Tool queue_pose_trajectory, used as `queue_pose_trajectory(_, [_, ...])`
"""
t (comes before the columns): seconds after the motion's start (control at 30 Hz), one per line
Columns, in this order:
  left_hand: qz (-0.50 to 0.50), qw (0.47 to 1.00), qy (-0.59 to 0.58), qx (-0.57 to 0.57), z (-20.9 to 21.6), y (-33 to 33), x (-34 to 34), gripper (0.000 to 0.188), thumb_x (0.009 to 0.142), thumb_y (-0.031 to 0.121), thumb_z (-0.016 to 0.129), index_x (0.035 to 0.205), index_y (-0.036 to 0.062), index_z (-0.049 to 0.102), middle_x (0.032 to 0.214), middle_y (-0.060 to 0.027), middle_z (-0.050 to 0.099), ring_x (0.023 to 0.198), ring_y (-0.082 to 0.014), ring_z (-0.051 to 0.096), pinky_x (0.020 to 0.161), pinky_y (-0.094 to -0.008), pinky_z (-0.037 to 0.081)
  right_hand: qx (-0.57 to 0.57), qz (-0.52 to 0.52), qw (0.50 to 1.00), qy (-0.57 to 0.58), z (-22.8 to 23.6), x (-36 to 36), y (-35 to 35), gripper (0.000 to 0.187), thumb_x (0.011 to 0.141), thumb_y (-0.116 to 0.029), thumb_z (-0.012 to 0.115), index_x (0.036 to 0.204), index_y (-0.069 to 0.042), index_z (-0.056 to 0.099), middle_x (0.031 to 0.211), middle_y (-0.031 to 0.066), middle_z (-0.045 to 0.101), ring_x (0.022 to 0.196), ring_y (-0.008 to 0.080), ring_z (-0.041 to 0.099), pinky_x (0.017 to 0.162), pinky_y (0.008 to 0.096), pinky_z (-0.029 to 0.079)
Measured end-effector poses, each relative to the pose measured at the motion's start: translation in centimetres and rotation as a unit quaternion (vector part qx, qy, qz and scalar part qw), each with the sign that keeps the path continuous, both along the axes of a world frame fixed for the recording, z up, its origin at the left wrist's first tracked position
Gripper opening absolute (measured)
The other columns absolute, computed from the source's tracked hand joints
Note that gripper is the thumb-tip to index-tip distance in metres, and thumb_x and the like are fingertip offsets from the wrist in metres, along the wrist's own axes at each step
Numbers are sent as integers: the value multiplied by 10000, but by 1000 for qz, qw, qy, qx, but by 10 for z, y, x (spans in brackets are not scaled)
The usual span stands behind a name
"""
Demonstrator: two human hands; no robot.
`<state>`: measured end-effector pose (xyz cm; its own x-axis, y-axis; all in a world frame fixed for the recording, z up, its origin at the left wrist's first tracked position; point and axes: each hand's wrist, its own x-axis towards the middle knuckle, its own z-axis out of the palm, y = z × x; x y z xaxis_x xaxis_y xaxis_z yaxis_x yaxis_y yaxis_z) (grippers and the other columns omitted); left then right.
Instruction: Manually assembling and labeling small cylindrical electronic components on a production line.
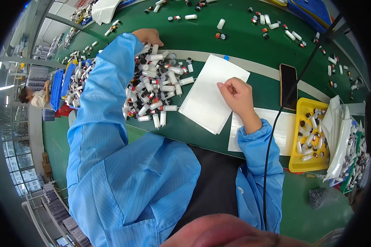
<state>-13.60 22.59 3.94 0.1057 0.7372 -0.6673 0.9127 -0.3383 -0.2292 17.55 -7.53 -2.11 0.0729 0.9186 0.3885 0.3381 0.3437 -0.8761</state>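
Observation:
A heap of small white plastic cylinders with black and red end pieces (pixel 152 84) lies on the green table in front of me. My left hand (pixel 148 36) reaches over the heap's far edge, bent downward; most of its fingers are hidden, so its grip does not show. A stack of white paper sheets (pixel 206 99) lies just right of the heap, turned at an angle. Over its right side my right hand (pixel 238 94) is curled closed, thumb against the fingers, with nothing visible in it.
A phone (pixel 288 86) and a yellow tray (pixel 293 160) of similar cylinders are at the right. Loose cylinders (pixel 221 24) lie scattered across the far table. A black cable (pixel 272 144) hangs at the right. Blue bins (pixel 57 88) stand left, near another person (pixel 39 99).

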Motion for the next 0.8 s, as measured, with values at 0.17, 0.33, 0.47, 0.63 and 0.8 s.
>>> queue_pose_trajectory(0.17, [57, 898, -436, -33, 47, -25, -39, 384, 1033, 362, 495, 1125, 22, 647, 921, -52, 651, 891, -163, 627, 854, -328, 484, 30, -11, 999, -29, 7, -3, 3, 217, 812, -94, 773, 732, -17, 586, 677, 73, 583, 559, 159, 555, 506, 276, 431])
queue_pose_trajectory(0.33, [147, 648, -724, 186, 109, -106, -75, 341, 1055, 340, 477, 1134, 24, 577, 887, -10, 540, 951, -144, 610, 953, -304, 439, 42, 3, 998, -49, 10, -5, 1, 199, 816, -64, 768, 747, -11, 589, 696, 84, 593, 587, 167, 578, 540, 272, 457])
queue_pose_trajectory(0.47, [138, 616, -693, 349, 77, -182, -85, 232, 1010, 212, 565, 1145, 32, 621, 1024, -30, 649, 948, -164, 646, 916, -311, 482, 56, 0, 996, -65, 9, -9, 0, 197, 831, -46, 756, 752, -2, 581, 685, 78, 572, 586, 153, 544, 558, 265, 443])
queue_pose_trajectory(0.63, [-26, 765, -510, 394, 23, -226, -86, 304, 822, 232, 726, 1070, 72, 654, 1068, -141, 662, 987, -344, 619, 876, -433, 476, 30, -50, 995, -87, -6, -6, 2, 197, 853, -55, 737, 742, -5, 583, 672, 57, 554, 596, 132, 503, 563, 262, 415])
queue_pose_trajectory(0.8, [28, 675, -565, 474, 31, -263, -79, 327, 877, 268, 693, 1128, 68, 632, 1277, -171, 582, 1225, -381, 521, 1055, -465, 394, 11, -44, 992, -116, -14, -9, 2, 206, 860, -75, 728, 732, -17, 578, 660, 49, 541, 588, 121, 479, 542, 262, 387])
